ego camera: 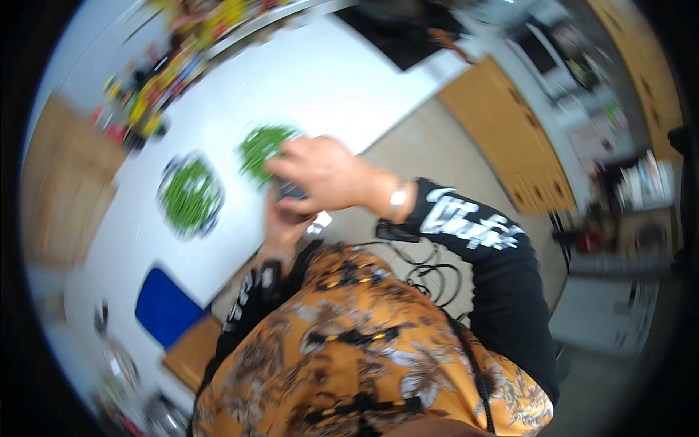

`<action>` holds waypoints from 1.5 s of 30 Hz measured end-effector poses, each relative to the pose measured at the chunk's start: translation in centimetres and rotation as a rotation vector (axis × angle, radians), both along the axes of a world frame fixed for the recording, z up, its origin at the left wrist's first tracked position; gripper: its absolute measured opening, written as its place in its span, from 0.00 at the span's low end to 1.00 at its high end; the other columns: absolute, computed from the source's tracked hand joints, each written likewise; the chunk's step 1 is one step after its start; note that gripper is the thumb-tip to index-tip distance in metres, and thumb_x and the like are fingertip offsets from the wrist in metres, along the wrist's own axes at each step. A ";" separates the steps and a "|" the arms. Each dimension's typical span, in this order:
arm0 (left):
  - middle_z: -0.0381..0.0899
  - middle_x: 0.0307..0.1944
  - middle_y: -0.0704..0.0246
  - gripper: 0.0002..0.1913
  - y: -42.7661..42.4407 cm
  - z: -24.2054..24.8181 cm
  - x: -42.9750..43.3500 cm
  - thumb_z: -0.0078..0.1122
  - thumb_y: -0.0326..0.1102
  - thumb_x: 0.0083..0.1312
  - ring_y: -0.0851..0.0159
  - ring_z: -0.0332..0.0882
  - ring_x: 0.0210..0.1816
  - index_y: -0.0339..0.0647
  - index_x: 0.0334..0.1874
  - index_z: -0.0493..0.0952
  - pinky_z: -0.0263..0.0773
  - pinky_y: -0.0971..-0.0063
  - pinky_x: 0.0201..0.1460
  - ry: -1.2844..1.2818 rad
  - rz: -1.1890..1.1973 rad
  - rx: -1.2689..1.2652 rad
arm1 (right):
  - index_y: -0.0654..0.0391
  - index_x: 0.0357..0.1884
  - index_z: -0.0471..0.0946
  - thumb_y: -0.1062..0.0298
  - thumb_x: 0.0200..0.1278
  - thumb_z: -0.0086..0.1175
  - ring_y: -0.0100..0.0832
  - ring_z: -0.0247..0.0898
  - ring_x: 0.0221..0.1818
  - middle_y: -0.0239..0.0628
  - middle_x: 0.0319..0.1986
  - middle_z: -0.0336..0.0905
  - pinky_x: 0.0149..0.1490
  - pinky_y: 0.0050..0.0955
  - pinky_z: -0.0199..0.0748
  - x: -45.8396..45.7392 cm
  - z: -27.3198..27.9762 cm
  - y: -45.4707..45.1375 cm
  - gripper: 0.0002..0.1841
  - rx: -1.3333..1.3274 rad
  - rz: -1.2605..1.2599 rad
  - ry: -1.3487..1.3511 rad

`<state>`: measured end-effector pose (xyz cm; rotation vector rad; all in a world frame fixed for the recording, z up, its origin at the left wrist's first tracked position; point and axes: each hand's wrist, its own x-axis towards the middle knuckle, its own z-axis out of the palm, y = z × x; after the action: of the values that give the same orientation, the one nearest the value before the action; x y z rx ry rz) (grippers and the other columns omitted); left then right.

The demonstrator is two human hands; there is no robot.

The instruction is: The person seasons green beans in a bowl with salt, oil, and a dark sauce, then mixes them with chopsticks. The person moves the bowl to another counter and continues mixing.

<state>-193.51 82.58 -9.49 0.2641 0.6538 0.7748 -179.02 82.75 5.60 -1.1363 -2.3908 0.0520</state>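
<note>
My right hand (325,172) reaches over the white counter, blurred by motion, its fingers curled around a small dark object (289,190) that I cannot identify. Below it, partly covered, my left hand (283,223) meets the near side of that object; its grip is mostly hidden. Just beyond the right fingers lies a pile of chopped green vegetable (263,146), likely green beans. To the left, a metal bowl with handles (219,194) holds more green pieces (188,196).
The white counter (327,82) carries a dark cooktop (404,52) at the far end and bottles and packets (158,90) along the back. A blue chopping board (166,306) lies near left. Black cable (445,284) coils on the floor; wooden cabinets (508,136) stand right.
</note>
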 end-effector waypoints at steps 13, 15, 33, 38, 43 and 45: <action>0.69 0.54 0.72 0.23 5.6 -0.8 2.9 0.46 0.57 0.61 0.63 0.68 0.54 0.57 0.55 0.66 0.70 0.60 0.44 -0.052 -0.046 -0.193 | 0.49 0.48 0.70 0.36 0.49 0.51 0.39 0.65 0.39 0.39 0.37 0.66 0.41 0.37 0.64 5.0 0.6 2.0 0.31 0.097 -0.041 0.044; 0.67 0.57 0.71 0.23 6.1 -1.4 1.8 0.44 0.55 0.63 0.62 0.66 0.56 0.56 0.58 0.65 0.69 0.58 0.48 -0.010 -0.034 -0.092 | 0.50 0.51 0.70 0.36 0.53 0.47 0.42 0.65 0.42 0.44 0.38 0.68 0.45 0.40 0.64 4.8 0.1 2.4 0.31 0.057 -0.102 0.088; 0.67 0.59 0.66 0.24 6.5 -2.6 -4.3 0.44 0.58 0.64 0.55 0.65 0.59 0.54 0.57 0.66 0.61 0.49 0.56 0.048 0.183 -0.033 | 0.55 0.57 0.63 0.53 0.58 0.52 0.44 0.65 0.48 0.46 0.48 0.63 0.52 0.36 0.67 8.3 -6.5 -2.2 0.27 -0.173 -0.629 0.428; 0.60 0.64 0.66 0.25 6.7 -3.2 -5.4 0.44 0.58 0.63 0.55 0.57 0.64 0.57 0.60 0.64 0.54 0.49 0.60 0.081 0.194 -0.033 | 0.55 0.57 0.63 0.54 0.58 0.52 0.44 0.65 0.48 0.46 0.48 0.62 0.52 0.36 0.67 7.7 -7.6 -2.3 0.27 -0.203 -0.651 0.472; 0.65 0.60 0.66 0.25 7.1 -3.2 -6.0 0.48 0.57 0.63 0.55 0.64 0.60 0.54 0.58 0.65 0.60 0.50 0.57 0.130 0.212 -0.014 | 0.54 0.58 0.63 0.54 0.59 0.52 0.43 0.65 0.47 0.45 0.48 0.62 0.52 0.35 0.67 7.1 -8.3 -2.6 0.26 -0.211 -0.674 0.492; 0.65 0.60 0.65 0.26 7.2 -3.2 -6.0 0.48 0.58 0.62 0.55 0.64 0.60 0.53 0.58 0.65 0.59 0.50 0.58 0.143 0.218 -0.012 | 0.54 0.58 0.63 0.54 0.59 0.52 0.42 0.66 0.47 0.45 0.48 0.62 0.51 0.35 0.67 7.0 -8.5 -2.8 0.26 -0.240 -0.684 0.509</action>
<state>-199.53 89.77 -12.73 0.2405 0.8313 0.9664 -172.02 79.98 -2.91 -1.7486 -1.4989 0.3560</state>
